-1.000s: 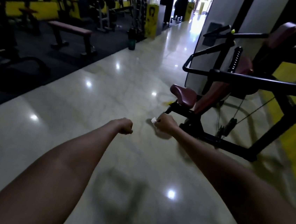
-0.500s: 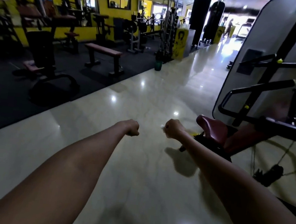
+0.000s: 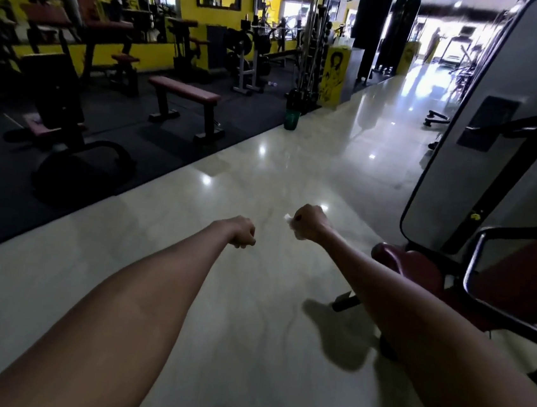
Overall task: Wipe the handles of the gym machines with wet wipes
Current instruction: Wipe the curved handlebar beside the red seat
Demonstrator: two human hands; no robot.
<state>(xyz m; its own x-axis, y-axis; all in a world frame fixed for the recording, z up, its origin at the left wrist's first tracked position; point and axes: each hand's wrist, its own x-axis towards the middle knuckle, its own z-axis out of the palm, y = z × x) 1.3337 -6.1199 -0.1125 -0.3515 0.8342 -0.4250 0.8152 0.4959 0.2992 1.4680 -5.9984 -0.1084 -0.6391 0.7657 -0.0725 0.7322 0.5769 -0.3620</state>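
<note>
1. A gym seen from a head-worn camera: both bare forearms reach forward over a glossy pale floor.
2. The right hand is curled into a fist around a small white wet wipe; only a corner of the wipe pokes out on the thumb side.
3. The left hand is curled with its knuckles down, well apart from the right; nothing shows in it.
4. A gym machine stands just to the right, with a dark red seat below the right forearm and a black curved handle bar beyond it. Neither hand touches it.
5. Across the dark mat on the left stands a flat bench, among other machines against a yellow wall.
6. Likely risks: the wipe is so tightly balled that little of it would meet a handle, leaving parts uncleaned. A loosened grip while walking could drop it on the floor and dirty it. The shiny floor may also be slippery.
</note>
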